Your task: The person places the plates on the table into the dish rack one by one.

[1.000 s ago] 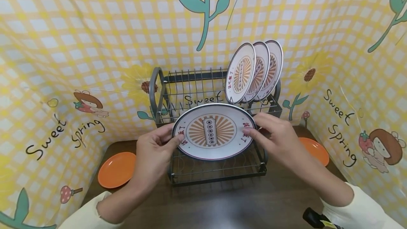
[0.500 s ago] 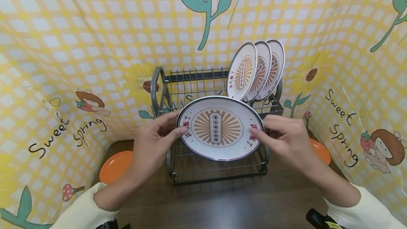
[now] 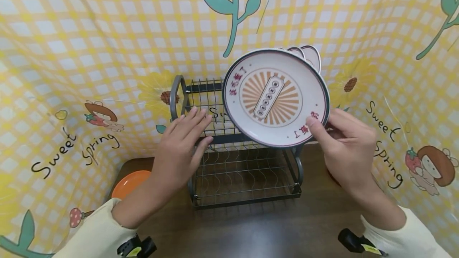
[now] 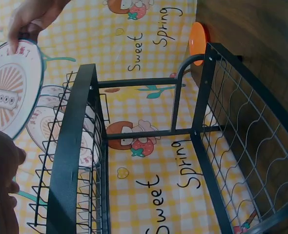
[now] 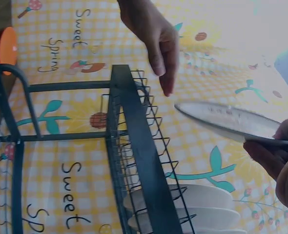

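My right hand (image 3: 346, 146) pinches the lower right rim of a white plate (image 3: 251, 122), thumb on its face and fingers behind. The plate has a dark rim, an orange sunburst and red characters, and is held tilted in front of the dish rack's (image 3: 247, 200) upper tier. My left hand (image 3: 179, 146) has let its fingers extend, apart from the plate, near the rack's left side. Behind the held plate, white plates (image 3: 312, 55) stand in the upper tier at the right, mostly hidden in the head view. In the right wrist view their edges (image 5: 207, 195) show between the wires.
An orange plate (image 3: 130, 184) lies on the brown table (image 3: 258, 230) left of the rack. The one at the right is almost wholly behind my right hand. A yellow checked cloth (image 3: 143, 31) surrounds the table at the back and sides.
Both hands held the plate before. The left hand has released it, while the right has raised it up and rightward and turned it, so it now covers the racked plates.
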{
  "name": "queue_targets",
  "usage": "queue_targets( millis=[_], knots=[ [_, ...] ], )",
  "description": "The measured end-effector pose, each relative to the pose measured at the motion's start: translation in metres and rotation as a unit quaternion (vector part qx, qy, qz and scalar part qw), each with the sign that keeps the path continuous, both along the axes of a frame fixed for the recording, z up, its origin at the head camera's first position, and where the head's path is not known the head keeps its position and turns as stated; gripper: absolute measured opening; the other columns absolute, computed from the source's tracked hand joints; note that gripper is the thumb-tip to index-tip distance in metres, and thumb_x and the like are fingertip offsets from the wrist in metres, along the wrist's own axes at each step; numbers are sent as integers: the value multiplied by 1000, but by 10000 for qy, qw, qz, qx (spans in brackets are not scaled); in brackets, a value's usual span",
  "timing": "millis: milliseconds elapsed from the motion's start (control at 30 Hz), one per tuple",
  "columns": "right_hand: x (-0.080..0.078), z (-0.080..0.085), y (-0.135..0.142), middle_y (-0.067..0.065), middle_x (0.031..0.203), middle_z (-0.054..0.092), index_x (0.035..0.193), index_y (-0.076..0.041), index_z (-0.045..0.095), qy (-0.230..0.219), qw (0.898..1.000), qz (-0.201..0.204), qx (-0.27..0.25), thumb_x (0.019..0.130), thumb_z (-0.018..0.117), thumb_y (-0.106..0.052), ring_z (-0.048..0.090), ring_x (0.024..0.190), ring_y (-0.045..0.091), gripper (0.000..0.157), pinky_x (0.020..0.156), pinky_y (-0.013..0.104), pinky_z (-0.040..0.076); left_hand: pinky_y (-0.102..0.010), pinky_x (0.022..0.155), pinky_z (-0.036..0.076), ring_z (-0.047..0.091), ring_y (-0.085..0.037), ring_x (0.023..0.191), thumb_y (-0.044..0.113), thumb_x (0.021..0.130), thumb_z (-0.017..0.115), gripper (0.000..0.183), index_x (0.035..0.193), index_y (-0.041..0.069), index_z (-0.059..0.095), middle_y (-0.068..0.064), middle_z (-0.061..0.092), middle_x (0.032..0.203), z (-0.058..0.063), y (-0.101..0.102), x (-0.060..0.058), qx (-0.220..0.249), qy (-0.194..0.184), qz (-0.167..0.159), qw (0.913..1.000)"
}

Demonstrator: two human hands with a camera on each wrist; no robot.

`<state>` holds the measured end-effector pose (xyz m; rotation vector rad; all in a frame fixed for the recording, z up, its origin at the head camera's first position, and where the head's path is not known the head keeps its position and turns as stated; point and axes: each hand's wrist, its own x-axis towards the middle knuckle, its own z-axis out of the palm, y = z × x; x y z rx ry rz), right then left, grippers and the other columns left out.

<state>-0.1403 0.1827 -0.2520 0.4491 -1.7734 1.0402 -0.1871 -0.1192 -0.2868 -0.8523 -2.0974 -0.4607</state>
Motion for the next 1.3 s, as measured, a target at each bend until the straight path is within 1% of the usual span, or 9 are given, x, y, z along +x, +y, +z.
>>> queue_targets(
  millis=[133, 267, 433, 633, 800, 933, 1133, 1200, 1300],
  knots=[
    [-6, 7, -4, 11, 66, 64, 80, 3, 76, 380, 9987, -253, -204, 80, 73, -2, 45, 59, 4, 6, 52, 12, 35, -45, 115, 33, 46, -29, 135, 24, 89, 68, 54, 138, 5, 53, -14, 52, 142, -2, 3, -6, -678, 37, 397, 9969],
    [-11, 15, -9, 11, 60, 57, 73, 4, 74, 677, 9960, -579, -117, 84, 69, -7, 41, 58, 5, 16, 52, 13, 32, -45, 115, 33, 46, -29, 135, 26, 92, 65, 54, 139, 3, 51, -15, 51, 142, -5, 5, -9, -1127, -81, 557, 9920],
    [-20, 20, -17, 12, 56, 52, 62, 5, 64, 1060, 9890, -1033, 25, 86, 66, -10, 41, 57, 10, 28, 55, 13, 31, -45, 115, 35, 46, -29, 134, 25, 94, 62, 53, 141, 3, 48, -15, 50, 142, -6, 3, -11, -1324, -113, 475, 9900],
    [-33, 24, -29, 12, 56, 51, 57, 3, 57, 1191, 9827, -1411, 126, 88, 62, -9, 44, 55, 17, 34, 55, 15, 32, -47, 117, 30, 42, -30, 137, 24, 94, 62, 56, 144, 6, 45, -15, 46, 146, -5, 0, -12, -1369, -284, 406, 9893],
    [-44, 27, -40, 13, 58, 51, 56, 2, 53, 980, 9807, -1663, 307, 89, 59, -7, 45, 54, 19, 35, 52, 17, 32, -48, 119, 26, 34, -31, 142, 26, 95, 61, 57, 146, 9, 42, -17, 39, 150, -6, -1, -12, -1479, -418, 481, 9869],
    [-51, 30, -48, 13, 59, 52, 57, 3, 54, 577, 9789, -1855, 627, 90, 56, -6, 46, 53, 22, 33, 50, 22, 33, -48, 118, 27, 31, -29, 143, 27, 95, 61, 59, 147, 10, 40, -16, 38, 151, -6, -3, -13, -1525, -364, 456, 9866],
    [-57, 35, -62, 14, 62, 55, 67, 6, 64, -117, 9778, -1900, 876, 91, 52, -3, 48, 56, 25, 28, 50, 32, 42, -48, 117, 29, 31, -29, 143, 29, 95, 59, 60, 148, 11, 38, -15, 36, 152, -7, -5, -14, -1588, -331, 402, 9859],
    [-61, 36, -66, 14, 61, 52, 63, 5, 61, -271, 9749, -1988, 970, 91, 51, -3, 46, 56, 26, 31, 51, 33, 41, -47, 117, 29, 30, -28, 144, 30, 95, 58, 61, 149, 11, 36, -15, 35, 153, -7, -6, -15, -1630, -345, 409, 9852],
    [-67, 36, -68, 11, 56, 45, 55, 0, 51, -343, 9689, -2146, 1186, 90, 51, -3, 39, 54, 26, 35, 48, 32, 34, -46, 119, 27, 28, -28, 145, 32, 97, 55, 61, 151, 12, 33, -14, 32, 155, -7, -7, -15, -1716, -390, 445, 9834]
  ],
)
